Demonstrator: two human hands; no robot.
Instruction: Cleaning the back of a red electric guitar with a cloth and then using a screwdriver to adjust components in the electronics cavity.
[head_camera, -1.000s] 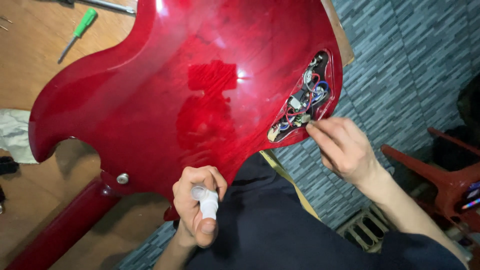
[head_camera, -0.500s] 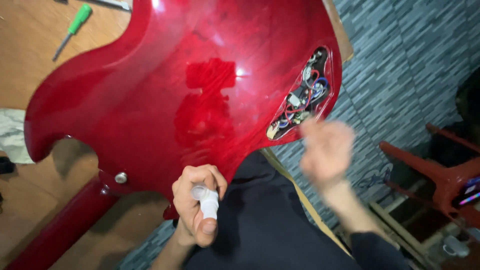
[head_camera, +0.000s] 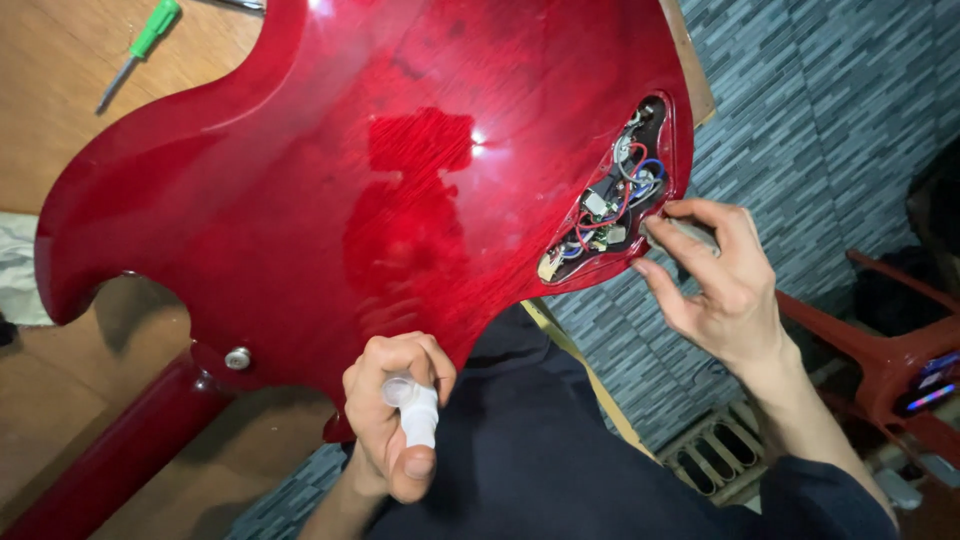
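A green screwdriver lay on the tabletop. The red guitar body rested back-up, neck running down-left. The left hand gripped a small white bottle, nozzle toward the body. The right hand had returned to the open wiring cavity, fingers curled on a small grey piece.

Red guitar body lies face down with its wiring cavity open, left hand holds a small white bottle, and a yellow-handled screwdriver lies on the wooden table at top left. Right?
Not quite: the screwdriver has a green handle, as the head view shows. The rest holds: the red guitar body lies with its wiring cavity open, and the left hand holds the small white bottle.
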